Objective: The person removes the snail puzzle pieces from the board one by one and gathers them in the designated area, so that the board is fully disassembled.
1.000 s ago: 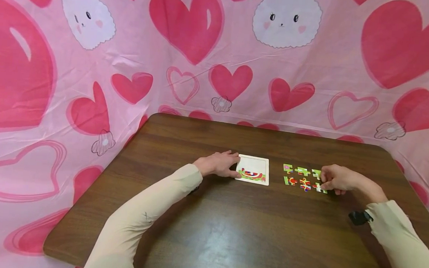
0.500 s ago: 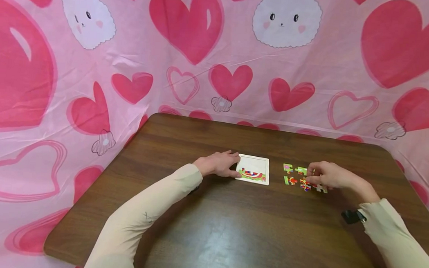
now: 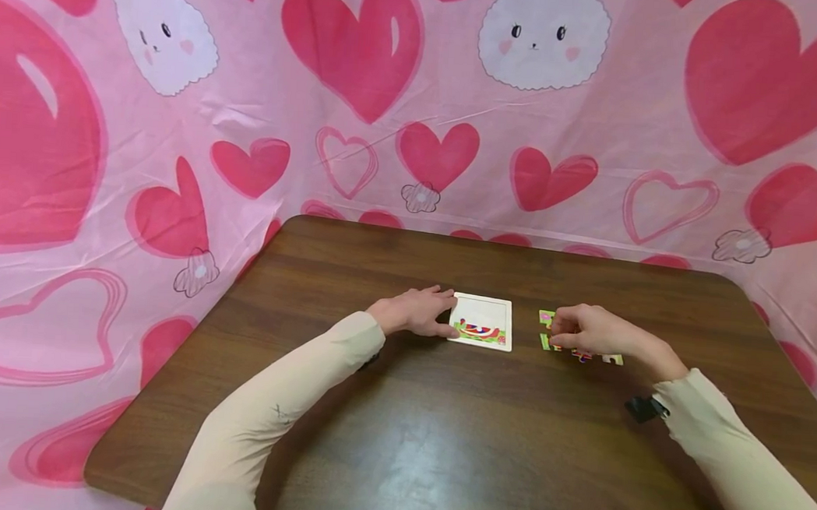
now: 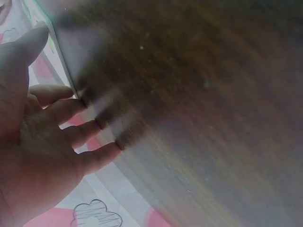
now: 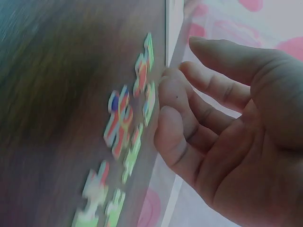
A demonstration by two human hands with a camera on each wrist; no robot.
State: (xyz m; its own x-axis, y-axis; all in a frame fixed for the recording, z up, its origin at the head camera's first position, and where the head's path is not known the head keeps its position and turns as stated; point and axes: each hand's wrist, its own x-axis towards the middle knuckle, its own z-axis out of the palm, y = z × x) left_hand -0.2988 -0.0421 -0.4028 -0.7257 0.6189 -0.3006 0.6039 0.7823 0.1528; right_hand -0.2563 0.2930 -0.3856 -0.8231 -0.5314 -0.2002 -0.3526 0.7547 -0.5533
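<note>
The square white puzzle tray [image 3: 482, 310] lies on the table, with a strip of red, white and green picture pieces along its near side. My left hand [image 3: 419, 312] rests at the tray's left edge, thumb and fingers spread; the left wrist view shows the fingers [image 4: 97, 158] nearly straight. Over the loose jigsaw pieces [image 3: 545, 341] to the tray's right hovers my right hand [image 3: 590, 328], hiding most of them from the head view. In the right wrist view its fingers curl loosely, thumb apart, holding nothing visible. Beside them lie a multicoloured piece [image 5: 120, 123] and several green-edged pieces [image 5: 133, 151].
The brown wooden table [image 3: 399, 410] has rounded corners. A pink cloth with hearts and rabbit faces [image 3: 544, 41] hangs behind it and along the left side. A dark band [image 3: 645, 410] shows at the right wrist.
My right hand has moved left across the loose pieces, from the rightmost ones toward the leftmost. The left hand and the tray have stayed in place.
</note>
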